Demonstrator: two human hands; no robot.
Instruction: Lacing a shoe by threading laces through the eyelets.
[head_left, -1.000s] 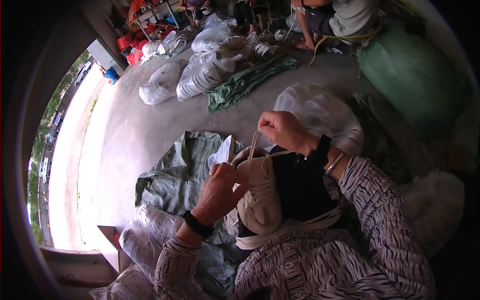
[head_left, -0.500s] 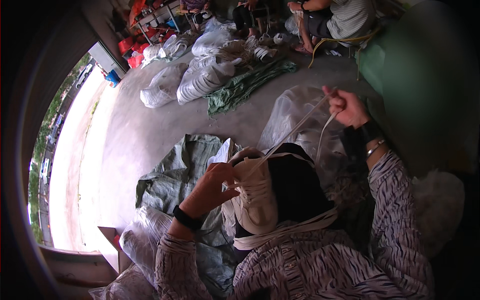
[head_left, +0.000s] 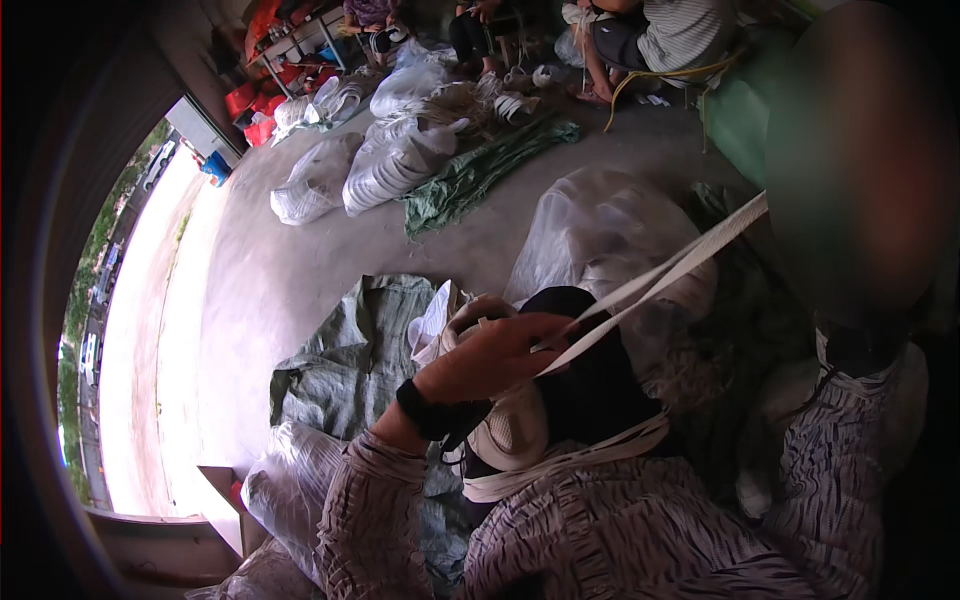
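Here the left hand (head_left: 490,360) pinches white laces (head_left: 660,280) over a shoe (head_left: 510,430); the right hand's fingers are blurred beyond telling.

A left hand (head_left: 490,358) presses down on a white shoe (head_left: 510,425) held in the lap, fingers pinching a flat white lace (head_left: 680,268) that runs taut up to the right. Beyond the hand, clear bags (head_left: 400,165) lie on the concrete floor (head_left: 300,270).

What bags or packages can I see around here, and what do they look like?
Clear plastic bags: far floor, bulging, holding white stacked pieces.
Clear bag: just beyond the shoe, large, crumpled.
Clear bag: lower left, by the left arm.
Green sack: upper right, rounded.
No labels, signs or screens visible.
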